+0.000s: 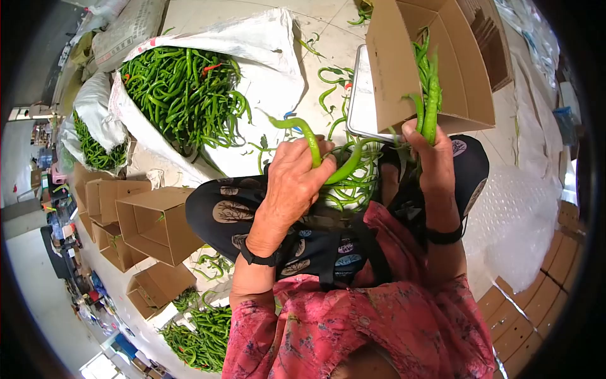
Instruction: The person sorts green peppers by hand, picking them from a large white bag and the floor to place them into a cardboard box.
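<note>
My left hand (pixel 291 177) is closed on curved green chili peppers (pixel 308 134), one pointing up and another bending to the right. My right hand (pixel 437 165) grips several long green chili peppers (pixel 432 104) between thumb and fingers, pointing upward at the near side of an open cardboard box (pixel 394 66). Loose chili peppers (pixel 349 189) lie between my legs, below and between both hands. The box rests partly over a white-topped flat device (pixel 361 101). Some fingers of both hands are hidden behind the peppers or turned away.
Left of my hands, a big heap of green chili peppers (pixel 180 95) spills from an open white sack (pixel 271 54). Several open cardboard boxes (pixel 158 221) stand at the left. Another pepper pile (pixel 202 335) lies lower left. Bubble wrap (pixel 511 215) covers the floor at right.
</note>
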### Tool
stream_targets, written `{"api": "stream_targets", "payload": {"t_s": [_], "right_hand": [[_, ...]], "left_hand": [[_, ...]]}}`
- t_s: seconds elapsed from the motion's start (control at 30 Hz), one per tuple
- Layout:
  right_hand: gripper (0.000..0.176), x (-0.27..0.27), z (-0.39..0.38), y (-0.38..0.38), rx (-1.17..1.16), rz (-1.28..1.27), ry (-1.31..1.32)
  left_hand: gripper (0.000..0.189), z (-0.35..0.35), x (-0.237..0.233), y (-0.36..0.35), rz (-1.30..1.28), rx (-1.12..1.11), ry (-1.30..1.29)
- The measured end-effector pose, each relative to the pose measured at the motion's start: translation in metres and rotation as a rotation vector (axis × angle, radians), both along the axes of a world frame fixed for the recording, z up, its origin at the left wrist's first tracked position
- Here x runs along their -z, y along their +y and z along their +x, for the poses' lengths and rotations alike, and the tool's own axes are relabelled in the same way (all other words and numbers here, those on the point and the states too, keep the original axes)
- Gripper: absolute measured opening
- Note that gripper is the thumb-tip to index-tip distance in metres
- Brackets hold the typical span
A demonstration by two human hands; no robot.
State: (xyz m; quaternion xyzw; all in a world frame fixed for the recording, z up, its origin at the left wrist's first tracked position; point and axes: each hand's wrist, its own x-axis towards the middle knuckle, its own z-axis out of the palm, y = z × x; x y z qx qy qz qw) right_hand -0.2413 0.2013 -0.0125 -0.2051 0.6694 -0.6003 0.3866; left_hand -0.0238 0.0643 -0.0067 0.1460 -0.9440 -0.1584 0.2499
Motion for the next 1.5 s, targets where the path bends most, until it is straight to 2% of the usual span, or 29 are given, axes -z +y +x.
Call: {"api": "stream_targets", "payload": {"t_s": [0.03, 0.07, 0.1, 0.17, 0.23, 0.3, 0.33, 0.37, 0.4, 0.43, 0.47, 0.5, 0.63, 0.67, 0.7, 0.77, 0.83, 0.9, 0.97, 1.07, 1.1, 1.2, 1.27, 1.33, 1.4, 1.47, 1.5], "right_hand": [[0.026, -0.007, 0.001, -0.003, 0.015, 0.060, 0.114], [0.027, -0.009, -0.001, -0.004, -0.054, 0.170, 0.117], [0.027, -0.014, 0.003, -0.007, -0.049, 0.175, 0.120], [0.027, -0.026, 0.018, -0.020, -0.356, 0.133, -0.047], [0.027, -0.013, 0.034, -0.034, -0.427, 0.046, 0.003], [0.027, -0.013, 0.038, -0.047, -0.480, 0.062, -0.015], [0.028, -0.013, 0.038, -0.051, -0.539, 0.069, -0.031], [0.028, -0.013, 0.037, -0.051, -0.541, 0.068, -0.030], [0.028, -0.011, 0.036, -0.049, -0.497, 0.097, -0.136], [0.028, -0.010, 0.033, -0.048, -0.450, 0.127, -0.241], [0.028, -0.006, 0.029, -0.046, -0.446, 0.125, -0.239], [0.027, -0.001, 0.023, -0.044, -0.414, 0.078, -0.288], [0.026, -0.002, 0.015, -0.038, -0.341, 0.012, -0.331], [0.024, 0.002, 0.013, -0.037, -0.346, -0.005, -0.413], [0.024, 0.001, 0.013, -0.037, -0.340, -0.007, -0.412], [0.024, -0.001, 0.016, -0.039, -0.337, 0.032, -0.464], [0.025, 0.003, 0.018, -0.038, -0.347, 0.026, -0.477], [0.025, 0.005, 0.021, -0.037, -0.361, 0.019, -0.489], [0.027, 0.007, 0.024, -0.036, -0.373, -0.021, -0.441], [0.025, 0.013, 0.028, -0.032, -0.379, -0.055, -0.487], [0.025, 0.013, 0.030, -0.030, -0.381, -0.057, -0.491], [0.024, 0.015, 0.030, -0.023, -0.436, -0.018, -0.533], [0.032, 0.016, 0.029, -0.020, -0.509, -0.069, -0.489], [0.031, 0.015, 0.032, -0.018, -0.479, -0.058, -0.497], [0.030, 0.012, 0.033, -0.014, -0.449, -0.044, -0.507], [0.029, 0.005, 0.030, -0.010, -0.592, 0.194, -0.165], [0.029, 0.009, 0.031, -0.007, -0.594, 0.194, -0.166]], "left_hand": [[0.019, 0.000, 0.000, 0.000, 0.000, 0.007, 0.000], [0.019, -0.001, 0.000, -0.001, -0.041, -0.009, -0.046], [0.019, -0.001, 0.001, 0.000, -0.080, -0.023, -0.091], [0.020, -0.002, 0.008, 0.005, -0.092, 0.003, -0.103], [0.022, -0.004, 0.008, 0.012, -0.079, 0.082, -0.190], [0.023, -0.004, 0.010, 0.016, -0.084, 0.112, -0.165], [0.020, -0.003, 0.006, 0.018, -0.066, 0.109, -0.245], [0.018, -0.001, 0.002, 0.019, -0.049, 0.104, -0.324], [0.018, 0.002, -0.003, 0.018, -0.050, 0.100, -0.324], [0.023, 0.007, -0.008, 0.017, 0.038, 0.089, -0.273], [0.027, 0.012, -0.012, 0.015, 0.126, 0.085, -0.221], [0.027, 0.018, -0.014, 0.013, 0.126, 0.094, -0.219], [0.042, 0.056, -0.024, 0.009, 0.894, -0.039, 0.026], [0.036, 0.068, -0.013, 0.008, 1.047, -0.103, 0.101], [0.027, 0.075, -0.016, 0.017, 1.298, -0.324, 0.199], [0.026, 0.089, -0.007, 0.018, 1.613, -0.286, 0.587], [0.037, 0.091, -0.004, 0.022, 1.732, -0.323, 0.857], [0.047, 0.084, -0.005, 0.022, 1.722, -0.236, 1.004], [0.049, 0.080, -0.009, 0.019, 1.769, -0.073, 0.982], [0.048, 0.068, -0.008, 0.025, 1.793, -0.077, 1.008], [0.044, 0.064, -0.009, 0.025, 1.756, -0.009, 0.947], [0.044, 0.044, -0.020, 0.031, 1.717, -0.124, 0.852], [0.036, 0.036, -0.021, 0.035, 1.664, -0.156, 0.809], [0.032, 0.032, -0.021, 0.037, 1.605, -0.178, 0.777], [0.025, 0.030, -0.024, 0.039, 1.546, -0.306, 0.763], [0.023, 0.030, -0.022, 0.036, 1.499, -0.368, 0.776], [0.022, 0.030, -0.021, 0.034, 1.450, -0.430, 0.790]]}}
